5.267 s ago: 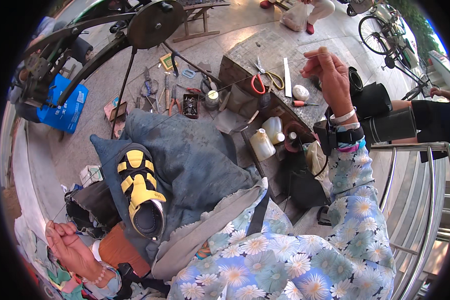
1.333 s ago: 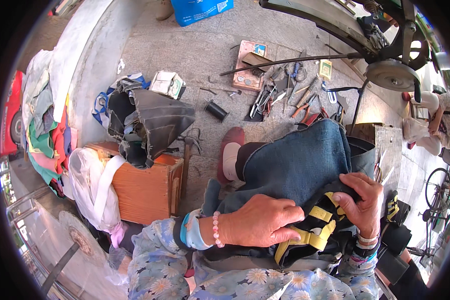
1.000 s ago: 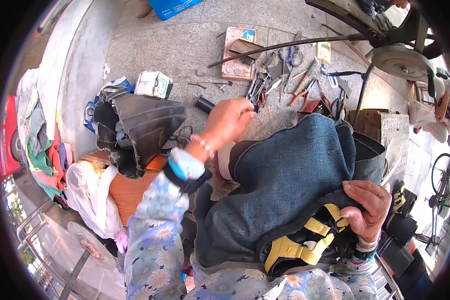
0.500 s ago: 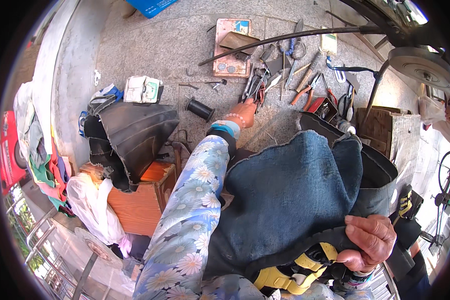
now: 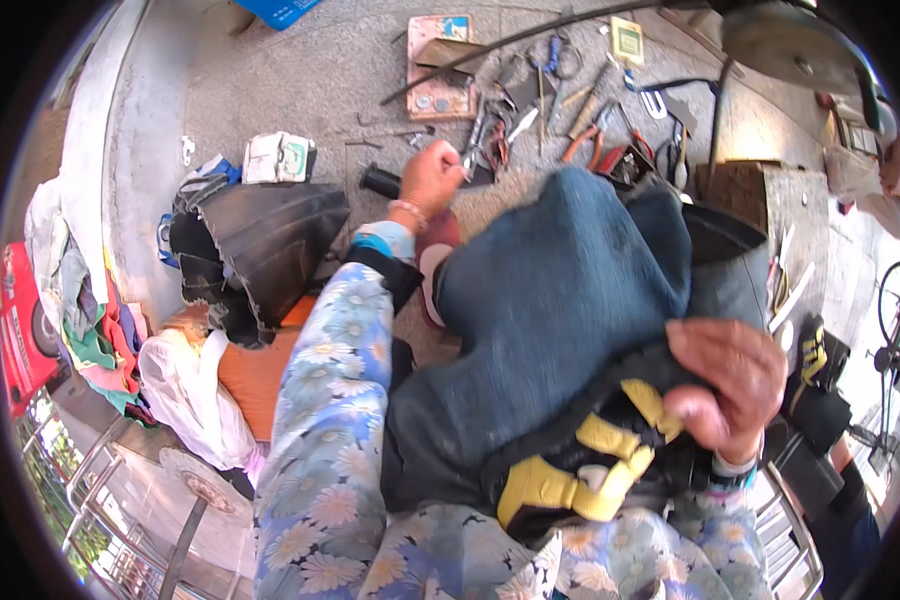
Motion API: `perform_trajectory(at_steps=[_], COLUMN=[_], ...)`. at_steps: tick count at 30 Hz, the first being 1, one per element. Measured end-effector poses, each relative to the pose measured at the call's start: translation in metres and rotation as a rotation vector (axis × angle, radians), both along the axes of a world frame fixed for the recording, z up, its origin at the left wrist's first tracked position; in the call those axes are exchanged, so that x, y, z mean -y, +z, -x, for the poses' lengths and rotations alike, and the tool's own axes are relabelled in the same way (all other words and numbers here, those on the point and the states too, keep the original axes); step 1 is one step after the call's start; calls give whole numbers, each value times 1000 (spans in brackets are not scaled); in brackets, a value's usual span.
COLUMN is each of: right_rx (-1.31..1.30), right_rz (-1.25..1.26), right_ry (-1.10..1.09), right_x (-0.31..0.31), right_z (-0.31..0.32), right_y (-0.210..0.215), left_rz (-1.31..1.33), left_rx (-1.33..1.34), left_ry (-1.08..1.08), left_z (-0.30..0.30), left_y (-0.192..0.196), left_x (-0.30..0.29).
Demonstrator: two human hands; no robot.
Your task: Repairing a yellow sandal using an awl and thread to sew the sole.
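Note:
A black sandal with yellow straps point(image 5: 582, 470) lies on my lap. My right hand point(image 5: 730, 385) is closed around its edge, thumb on the near side and fingers over the far side. Ahead, my left hand point(image 5: 433, 178) hovers above the ground just short of the spread tools, its fingers pinched together; what they hold, if anything, I cannot make out. A black spool point(image 5: 380, 182) stands beside that hand. Thick blue worn cloth point(image 5: 560, 270) covers my knees beneath the sandal. Pliers point(image 5: 592, 135) with orange handles are among the tools beyond.
A pink tin tray point(image 5: 420, 100) sits at the back. On the left, rolled black sheet point(image 5: 280, 235) rests on a wooden box, near a white plastic bag point(image 5: 185, 385). A machine's round metal part point(image 5: 795, 45) and a wooden crate point(image 5: 770, 200) are to the right.
My left hand has drawn back from among the tools, toward me and to the left, its fingers now pinched. My right hand keeps hold of the sandal. The whole view has shifted slightly.

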State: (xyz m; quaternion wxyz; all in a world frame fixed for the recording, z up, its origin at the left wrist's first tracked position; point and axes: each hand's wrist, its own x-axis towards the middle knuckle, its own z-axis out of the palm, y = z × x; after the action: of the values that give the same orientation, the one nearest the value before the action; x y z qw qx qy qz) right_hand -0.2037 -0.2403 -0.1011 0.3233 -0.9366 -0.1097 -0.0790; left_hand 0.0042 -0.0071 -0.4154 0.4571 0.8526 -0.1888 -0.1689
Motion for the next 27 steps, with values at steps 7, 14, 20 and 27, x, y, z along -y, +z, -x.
perform_trajectory(at_steps=[7, 14, 20, 27], right_rx=[-45, -99, -83, -215], right_rz=[-193, -401, -356, -849], right_ry=[26, 93, 5, -238], right_x=[-12, -21, -29, -38], right_z=[-3, -6, -5, 61], right_y=[-8, -17, -18, 14], left_rz=[540, 1167, 914, 309], left_rx=[-715, -918, -852, -631], left_ry=[297, 97, -62, -125], left_z=[46, 101, 140, 175], left_y=[125, 211, 268, 288], left_x=[-80, -135, -118, -106])
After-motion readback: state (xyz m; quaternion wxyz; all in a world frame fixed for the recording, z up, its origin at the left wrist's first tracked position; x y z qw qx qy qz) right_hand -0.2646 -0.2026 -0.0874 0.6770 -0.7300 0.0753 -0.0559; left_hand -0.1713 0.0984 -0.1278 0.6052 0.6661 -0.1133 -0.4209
